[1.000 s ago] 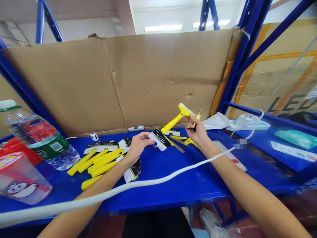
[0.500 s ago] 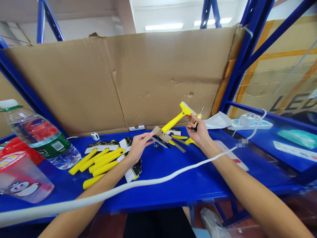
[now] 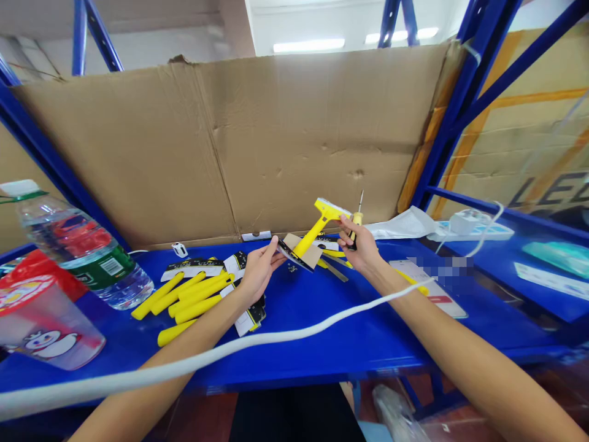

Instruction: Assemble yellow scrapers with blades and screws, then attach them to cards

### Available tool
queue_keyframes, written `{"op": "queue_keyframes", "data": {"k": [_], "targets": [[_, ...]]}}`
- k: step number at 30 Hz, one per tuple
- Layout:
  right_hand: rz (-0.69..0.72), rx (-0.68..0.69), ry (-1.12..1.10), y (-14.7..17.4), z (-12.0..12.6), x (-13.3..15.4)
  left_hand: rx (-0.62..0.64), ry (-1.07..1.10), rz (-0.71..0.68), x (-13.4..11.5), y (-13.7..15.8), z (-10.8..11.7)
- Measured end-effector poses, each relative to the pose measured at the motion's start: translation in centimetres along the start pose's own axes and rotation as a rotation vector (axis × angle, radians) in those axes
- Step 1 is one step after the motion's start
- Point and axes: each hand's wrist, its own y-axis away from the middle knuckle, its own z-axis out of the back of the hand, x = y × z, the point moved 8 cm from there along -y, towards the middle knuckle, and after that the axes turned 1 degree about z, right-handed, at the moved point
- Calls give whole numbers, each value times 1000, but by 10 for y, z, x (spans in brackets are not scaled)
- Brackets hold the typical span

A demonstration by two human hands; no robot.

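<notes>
Yellow scraper (image 3: pixel 311 237) up in the air, handle end right at a folded black-and-white card (image 3: pixel 294 253)

So the right hand (image 3: pixel 360 244) has its grip on the head end, with a screwdriver (image 3: pixel 357 221) tucked in too, tip up. Long axis slants down and left from there, over the blue shelf (image 3: pixel 331 359). Handle end's closer to the left hand (image 3: pixel 261 269), whose grip looks pinched on the card's left edge. Can't tell if the handle pokes through. More yellow handles (image 3: pixel 196 301) lie over to the left.
</notes>
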Motion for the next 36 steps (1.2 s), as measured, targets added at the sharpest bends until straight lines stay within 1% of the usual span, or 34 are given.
{"op": "queue_keyframes", "data": {"k": [4,9,13,18,24,26,31,36], "targets": [[33,13,31,3,-4,0,-18,-6,24,2,2,0],[97,16,35,5,-5,10,-12,57,31,1,2,-2],[134,10,30,5,-5,16,73,123,8,-4,3,-6],[178,13,20,4,-6,24,155,80,34,-6,5,-8],[220,65,-3,9,-16,37,244,166,-32,-12,5,-18],[216,90,-6,11,-20,39,217,113,-55,-11,4,-17],[160,138,13,16,-26,29,78,-81,-110,-5,2,-6],[50,154,44,19,-27,12,30,-124,-114,1,2,0]]}}
